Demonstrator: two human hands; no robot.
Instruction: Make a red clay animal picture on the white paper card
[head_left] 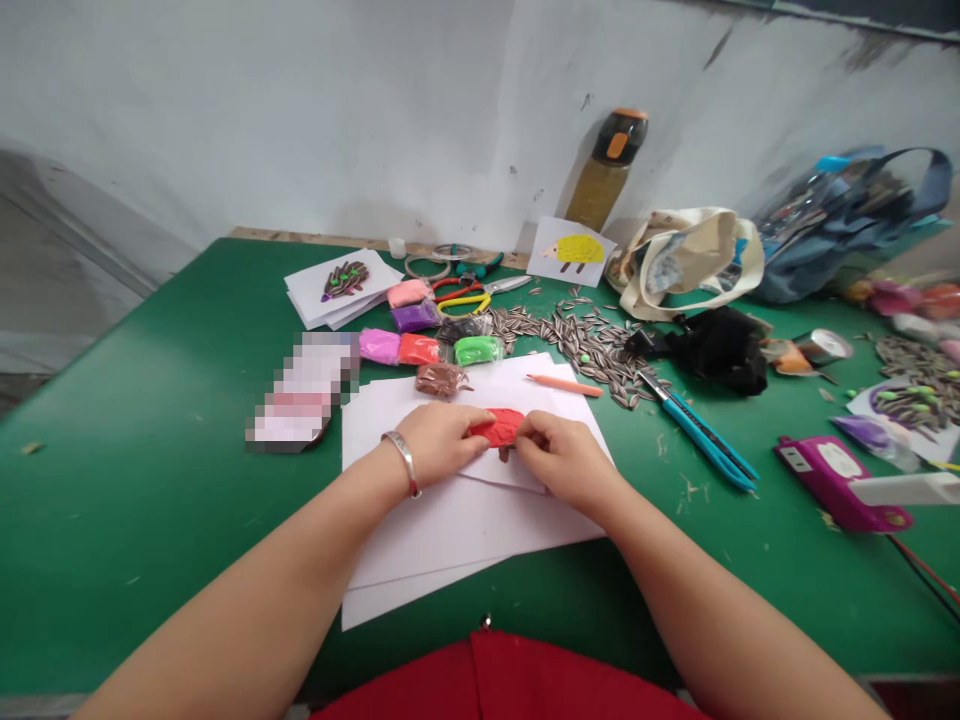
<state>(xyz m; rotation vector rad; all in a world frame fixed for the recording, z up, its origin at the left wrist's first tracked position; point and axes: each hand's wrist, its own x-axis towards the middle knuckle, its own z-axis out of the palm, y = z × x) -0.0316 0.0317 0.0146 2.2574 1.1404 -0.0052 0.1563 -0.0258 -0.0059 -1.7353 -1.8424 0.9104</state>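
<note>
A flat red piece of modelling clay (501, 428) lies on white paper between my hands. My left hand (439, 440) rests on the paper with its fingers stretched out, the fingertips and thumb touching the left edge of the red clay. At the right edge, the fingers of my right hand (559, 450) are pinched on a small bit of brown clay (505, 454) just under the red shape. The fingertips partly hide this bit. Under my forearms are larger sheets of white paper (450, 535). An orange crayon-like stick (564, 385) lies above my right hand.
Small packs of coloured clay, including a brown pack (442, 379) and a green pack (478, 349), lie beyond the paper. Sunflower seeds (600, 345) are spread behind. A blue utility knife (701, 430) and a magenta device (844, 482) lie right; a phone (304, 390) lies left.
</note>
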